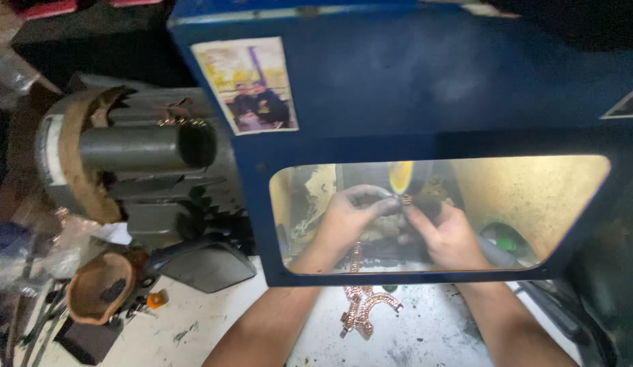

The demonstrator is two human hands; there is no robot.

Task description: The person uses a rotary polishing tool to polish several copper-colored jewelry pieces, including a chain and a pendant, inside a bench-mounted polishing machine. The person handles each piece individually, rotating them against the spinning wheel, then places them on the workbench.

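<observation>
A cramped, grimy bench, its white top (194, 326) smeared with dark dust, sits under a blue hood (412, 88) with a clear window (534, 197) lit yellow from inside. To one side stands a grey motor (136, 160), and a photograph (245, 85) is stuck on the hood's face.

Both arms reach in under the hood. The left hand (347, 221) and right hand (449, 234) meet just below a spinning buffing wheel (406, 178), fingers of both pinched shut on the upper end of a copper-coloured chain (364, 306). The gripped bit lies right between the two sets of fingertips, touching or very near the wheel's lower edge — neither hand is clearly nearer. From there the chain's long run hangs down toward the person, out past the window's lower rim, and coils on the bench between the forearms.

Through the hazy window the contact point is hard to make out, and the stretch of chain behind the frame is hidden.
</observation>
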